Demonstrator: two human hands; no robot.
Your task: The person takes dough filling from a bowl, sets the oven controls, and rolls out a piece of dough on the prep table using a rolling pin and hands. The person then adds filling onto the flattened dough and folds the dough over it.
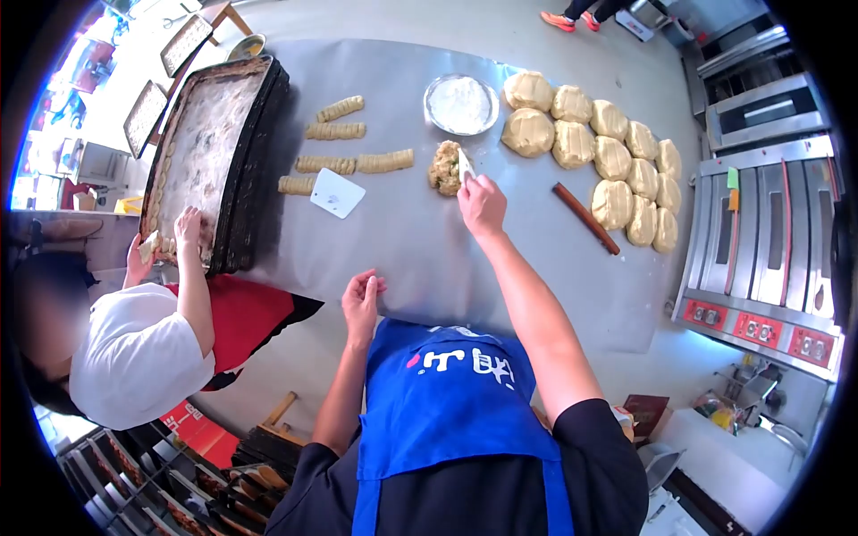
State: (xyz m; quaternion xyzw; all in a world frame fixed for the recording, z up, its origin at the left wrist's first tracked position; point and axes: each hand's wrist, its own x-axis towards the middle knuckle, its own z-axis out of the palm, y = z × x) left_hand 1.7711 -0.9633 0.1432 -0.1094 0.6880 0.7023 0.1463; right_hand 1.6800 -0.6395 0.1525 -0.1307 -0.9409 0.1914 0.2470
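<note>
My right hand [483,205] is closed around a white scraper [466,164], which touches a mound of brownish filling flecked with green [443,170]. Just beyond the mound stands a metal bowl of white flour [461,104]. My left hand [362,302] hovers by the near table edge with loosely curled fingers apart, holding nothing. Between the mound and the trays lie several scored dough rolls [384,162]. A white plastic scraper card [338,193] overlaps the end of one roll.
Several dough balls [572,143] sit in rows on the right, with a wooden rolling pin [585,219] beside them. At left, a co-worker [143,348] handles dough over stacked baking trays [210,152]. Deck ovens [760,250] stand beyond the right table edge.
</note>
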